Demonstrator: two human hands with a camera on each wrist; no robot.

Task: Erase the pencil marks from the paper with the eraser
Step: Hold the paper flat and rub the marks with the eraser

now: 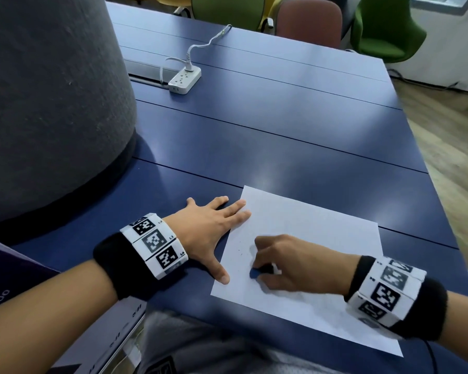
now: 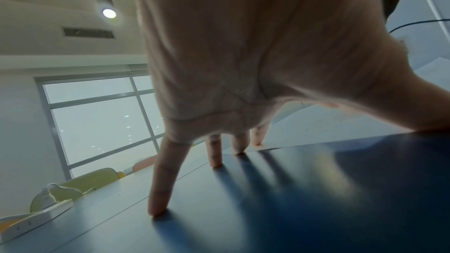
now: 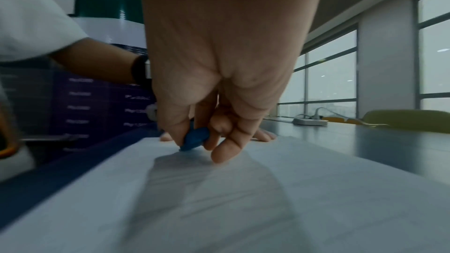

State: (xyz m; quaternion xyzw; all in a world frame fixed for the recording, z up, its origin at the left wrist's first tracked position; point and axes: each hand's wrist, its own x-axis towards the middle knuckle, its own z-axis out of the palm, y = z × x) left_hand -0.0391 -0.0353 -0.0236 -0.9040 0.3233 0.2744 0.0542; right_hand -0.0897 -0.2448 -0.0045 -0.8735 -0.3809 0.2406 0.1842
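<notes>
- Surface (image 1: 295, 130): dark blue tabletop made of long panels; I see it carrying everything listed here.
- White rectangular sheet of paper (image 1: 308, 230): lies flat near the surface's near edge, turned at an angle to it. A few faint dark specks show near its left edge; I cannot make out pencil marks beyond those.
- Small blue eraser (image 1: 254, 274): on the paper's near-left part, its tip touching the sheet.
- My right hand (image 1: 287, 265): fingers curled, thumb and fingers pinching the eraser and pressing it down onto the paper.
- My left hand (image 1: 214, 228): spread flat, fingers straight, holding nothing; two fingertips rest on the paper's far-left corner, the thumb lies at its left edge, and the remaining fingers rest on the bare surface.
- White power strip with a plugged-in white cable (image 1: 184, 78): towards the surface's far left, well apart from the paper.
</notes>
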